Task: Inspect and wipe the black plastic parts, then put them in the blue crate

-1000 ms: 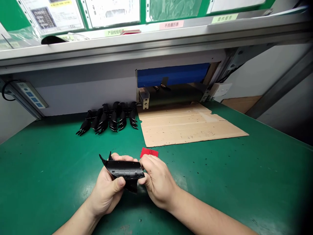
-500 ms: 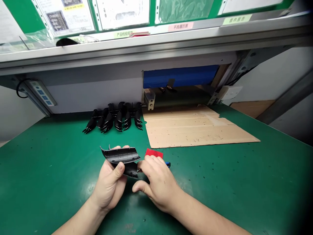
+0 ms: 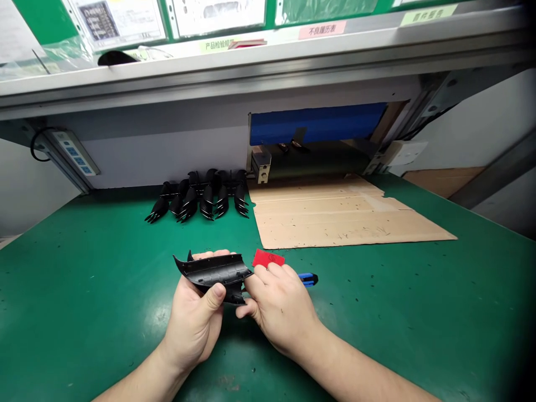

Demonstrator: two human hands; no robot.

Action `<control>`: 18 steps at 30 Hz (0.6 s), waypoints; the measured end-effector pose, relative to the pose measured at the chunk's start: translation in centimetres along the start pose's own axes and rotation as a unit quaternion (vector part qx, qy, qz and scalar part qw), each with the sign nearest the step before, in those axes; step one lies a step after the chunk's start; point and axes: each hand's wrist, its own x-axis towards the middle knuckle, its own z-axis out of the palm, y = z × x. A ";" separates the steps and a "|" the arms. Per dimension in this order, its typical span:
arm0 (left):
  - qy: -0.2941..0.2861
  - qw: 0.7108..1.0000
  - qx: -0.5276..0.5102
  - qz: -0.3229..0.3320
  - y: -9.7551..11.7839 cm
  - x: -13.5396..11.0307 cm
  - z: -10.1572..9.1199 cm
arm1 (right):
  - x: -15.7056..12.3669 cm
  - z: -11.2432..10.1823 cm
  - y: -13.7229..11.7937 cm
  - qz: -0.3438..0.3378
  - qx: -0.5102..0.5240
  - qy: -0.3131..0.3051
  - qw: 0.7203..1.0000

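My left hand (image 3: 196,312) is closed around curved black plastic parts (image 3: 215,271), thumb in front and fingers behind. The upper piece shows its ribbed hollow inside and a pointed left end; another black piece lies just under it. My right hand (image 3: 281,304) is at their right end, fingers curled and thumb close to the lower piece. Beyond its knuckles sticks out a blue-and-black handle (image 3: 309,280), which looks like that of a knife in my grip. The tool's working end is hidden by my fingers. A red card (image 3: 268,258) lies just beyond my right hand.
Several glossy black curved parts (image 3: 199,195) lie in a row at the back of the green table (image 3: 104,279). Right of them is a flat cardboard sheet (image 3: 330,218), before an opening with a blue flap (image 3: 318,124). A power strip (image 3: 75,153) is mounted at left.
My right thumb has closed in toward the black parts. The blue handle has swung right and shows more beyond my right hand. The whole view has shifted slightly.
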 end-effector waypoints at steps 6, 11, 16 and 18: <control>-0.043 0.999 0.026 0.011 -0.1 0.1 -0.1 | -0.1 0.0 0.9 -0.007 0.164 -0.085 0.983; -0.027 1.000 -0.012 -0.006 0.1 0.2 -0.2 | 0.4 -1.0 1.8 0.023 0.287 -0.105 0.952; 0.004 0.999 -0.036 0.002 0.7 1.6 -0.8 | 0.3 -1.5 2.4 0.022 0.323 -0.031 0.946; 0.010 0.998 -0.054 -0.006 0.7 2.3 -0.7 | -0.4 -1.3 3.0 0.015 0.300 -0.018 0.954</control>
